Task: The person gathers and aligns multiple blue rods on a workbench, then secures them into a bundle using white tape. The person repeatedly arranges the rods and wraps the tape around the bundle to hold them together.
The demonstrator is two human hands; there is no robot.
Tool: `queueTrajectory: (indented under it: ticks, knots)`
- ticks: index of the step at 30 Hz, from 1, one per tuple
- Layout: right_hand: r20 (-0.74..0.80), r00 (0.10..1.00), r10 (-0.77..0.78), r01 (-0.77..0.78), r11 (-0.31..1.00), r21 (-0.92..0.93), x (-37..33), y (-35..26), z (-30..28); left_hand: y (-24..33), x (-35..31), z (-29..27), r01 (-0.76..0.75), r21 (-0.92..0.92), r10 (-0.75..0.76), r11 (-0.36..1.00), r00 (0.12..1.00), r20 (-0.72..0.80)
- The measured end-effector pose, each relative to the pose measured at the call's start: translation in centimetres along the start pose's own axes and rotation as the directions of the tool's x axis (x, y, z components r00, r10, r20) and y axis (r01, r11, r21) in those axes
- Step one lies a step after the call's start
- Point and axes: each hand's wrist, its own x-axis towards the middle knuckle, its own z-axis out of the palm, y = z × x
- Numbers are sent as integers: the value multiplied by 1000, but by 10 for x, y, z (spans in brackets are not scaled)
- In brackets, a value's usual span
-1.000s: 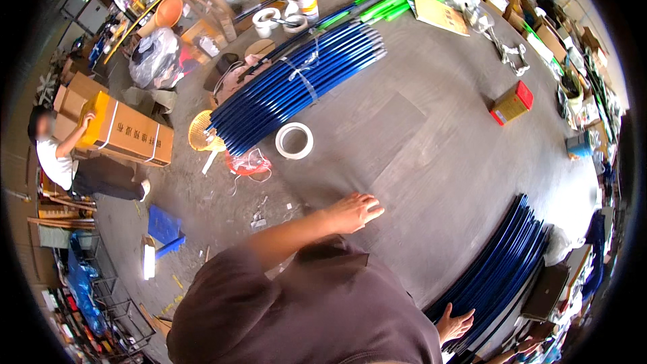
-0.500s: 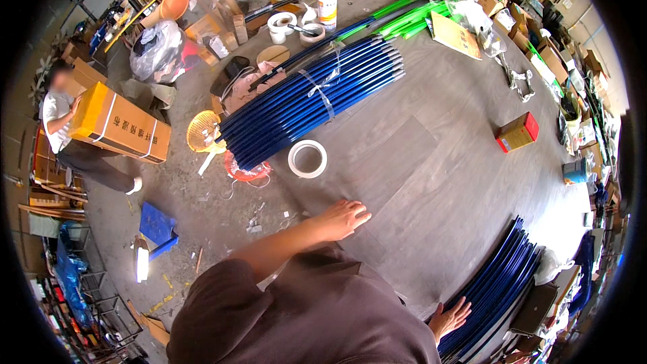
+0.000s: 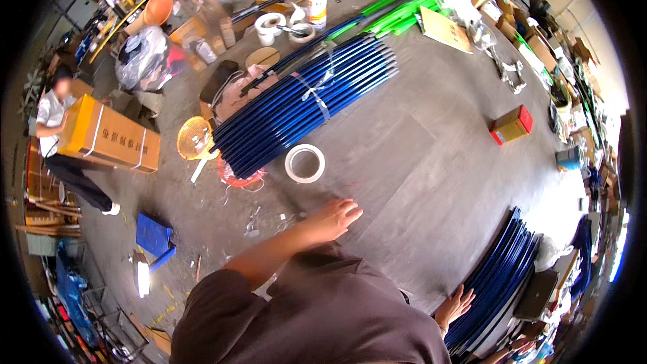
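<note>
My left hand [image 3: 333,220] reaches over the bare grey tabletop [image 3: 391,162], with fingers loosely stretched and nothing visible in it. Beyond it lies a roll of white tape [image 3: 304,163] beside a large bundle of glossy blue tubes [image 3: 290,104]. Clear tape wraps that bundle around its middle. At lower right, my right hand [image 3: 455,308] has its fingers spread at the near side of loose blue tubes [image 3: 495,273]. Whether its fingertips touch them, I cannot tell.
Green tubes [image 3: 397,19], a yellow booklet [image 3: 445,28] and a white canister [image 3: 316,4] lie beyond the bundle. A red-and-gold tin [image 3: 512,125] stands at right. Another person holds a large carton [image 3: 111,135] at left. Another hand [image 3: 520,344] shows at lower right.
The whole view has shifted slightly left. The person with the carton has changed leg position. Another hand has come into view at lower right. My hands keep nearly the same pose.
</note>
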Motion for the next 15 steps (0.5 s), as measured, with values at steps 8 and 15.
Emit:
queueTrajectory:
  ticks: [8,15]
  knots:
    - [-135,979,-154,163,985,51,12,-23,-18,1,8,-11,10,41,-12,999,998,55]
    - [-193,978,-76,123,963,240,0,-27,4,1,30,-30,-77,61,67,995,986,156]
